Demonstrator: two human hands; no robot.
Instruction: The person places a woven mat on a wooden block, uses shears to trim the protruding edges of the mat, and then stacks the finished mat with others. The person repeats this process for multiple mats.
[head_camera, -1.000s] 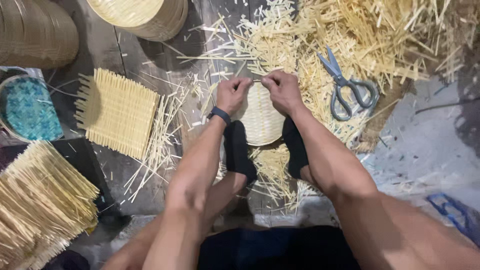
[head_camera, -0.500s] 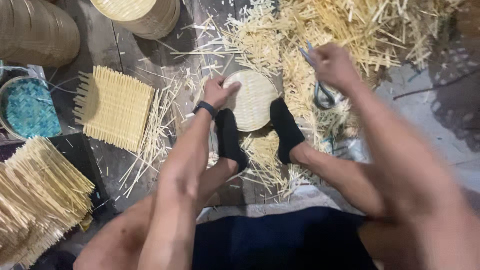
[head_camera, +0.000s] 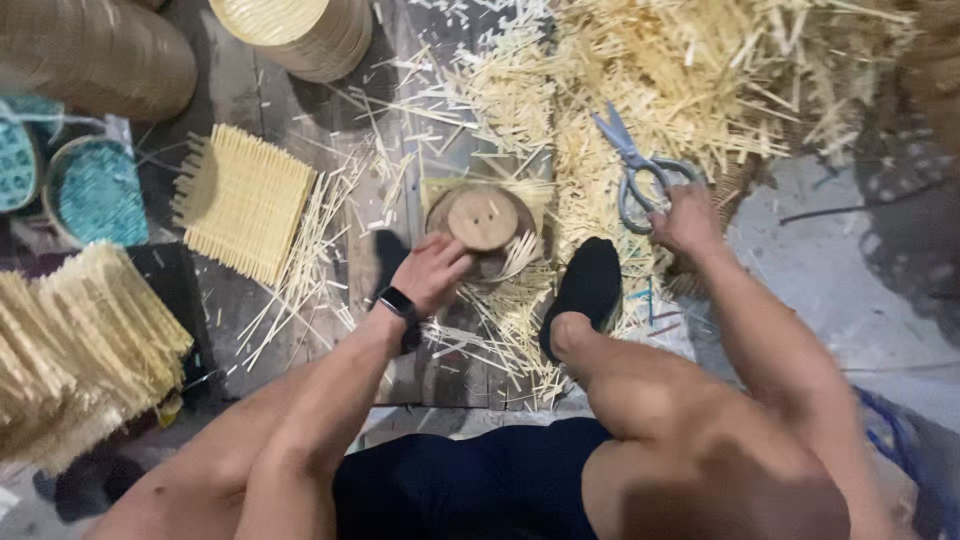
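A round wooden form (head_camera: 483, 218) with two small holes lies on the plank floor, on top of a pale woven piece (head_camera: 440, 190) whose corner shows at its upper left. My left hand (head_camera: 430, 272), with a dark watch on the wrist, grips the form's lower left rim. My right hand (head_camera: 685, 220) is out to the right, closed on the handles of grey scissors (head_camera: 635, 165) that lie on bamboo offcuts. My right foot in a black sock (head_camera: 585, 285) rests just right of the form. The left foot is mostly hidden behind my left hand.
A square woven mat (head_camera: 245, 200) lies to the left, with loose strips beside it. Stacks of round woven trays (head_camera: 300, 30) (head_camera: 90, 55) stand at the back. A bundle of bamboo strips (head_camera: 80, 340) and teal baskets (head_camera: 95, 190) are at far left. A heap of offcuts (head_camera: 700, 70) fills the back right.
My right hand left the round woven piece and went right to the scissors. The pale woven face is gone from view; a wooden form now shows there. My left hand slid to its lower rim.
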